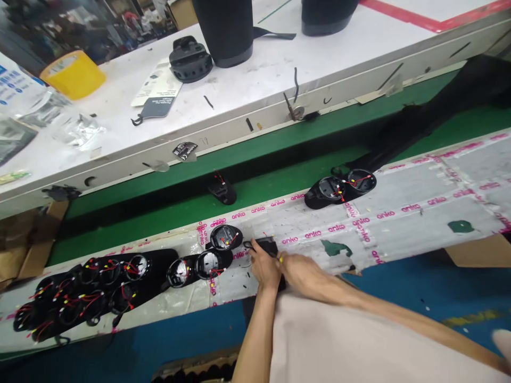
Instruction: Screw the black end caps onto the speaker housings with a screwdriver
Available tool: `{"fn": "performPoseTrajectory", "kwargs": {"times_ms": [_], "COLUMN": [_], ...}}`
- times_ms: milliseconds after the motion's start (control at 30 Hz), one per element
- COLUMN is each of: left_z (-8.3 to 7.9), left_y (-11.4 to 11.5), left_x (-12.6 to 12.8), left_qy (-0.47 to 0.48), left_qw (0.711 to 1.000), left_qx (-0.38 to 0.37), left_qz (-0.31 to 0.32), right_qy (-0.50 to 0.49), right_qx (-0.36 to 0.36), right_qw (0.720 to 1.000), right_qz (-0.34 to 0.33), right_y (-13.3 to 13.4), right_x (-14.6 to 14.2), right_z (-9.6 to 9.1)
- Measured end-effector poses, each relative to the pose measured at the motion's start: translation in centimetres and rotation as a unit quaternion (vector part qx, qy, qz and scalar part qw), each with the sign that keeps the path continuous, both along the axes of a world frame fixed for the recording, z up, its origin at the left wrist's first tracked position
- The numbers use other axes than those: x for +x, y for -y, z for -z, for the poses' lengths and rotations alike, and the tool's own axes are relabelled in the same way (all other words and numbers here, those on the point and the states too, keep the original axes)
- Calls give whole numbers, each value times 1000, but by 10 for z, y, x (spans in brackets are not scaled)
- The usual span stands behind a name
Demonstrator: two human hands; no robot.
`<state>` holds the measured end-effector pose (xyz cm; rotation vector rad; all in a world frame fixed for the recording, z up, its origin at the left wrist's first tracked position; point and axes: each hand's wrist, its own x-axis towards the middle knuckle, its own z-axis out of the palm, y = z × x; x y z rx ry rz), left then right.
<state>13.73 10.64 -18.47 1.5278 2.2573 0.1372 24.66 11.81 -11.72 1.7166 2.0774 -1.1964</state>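
Both my hands meet on the taped bench ledge (399,207) at lower centre. My left hand (264,268) is curled, its fingers closed round a small black part with wires (265,246). My right hand (305,274) lies beside it, fingers bent against the same part; a yellow-tipped wire shows between them. Just left of my hands sit three round black housings with red and yellow wires (209,255). Further left is a heap of several more wired housings (83,292).
A pair of black housings (341,189) rests on the ledge to the right. One lone housing (222,190) lies on the green belt (159,213). Beyond it, the white bench (247,80) holds yellow tape (74,73), a black base (190,58), a leaflet and tall black cylinders.
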Motion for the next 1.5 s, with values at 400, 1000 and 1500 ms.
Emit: {"fn": "performPoseTrajectory", "kwargs": {"times_ms": [400,1000,1500], "left_z": [-6,-36,-22], "left_y": [0,54,45], "left_x": [-13,-52,-55], "left_qy": [66,60,17], "left_qw": [997,967,961], "left_qx": [39,207,254], "left_qz": [-31,-140,-108], "right_qy": [60,-85,-96], "right_qx": [85,292,286], "right_qw": [993,945,940], "right_qz": [52,-117,-161], "right_y": [-34,-166,-233], "right_x": [47,-69,-111], "right_z": [-10,-35,-11]}}
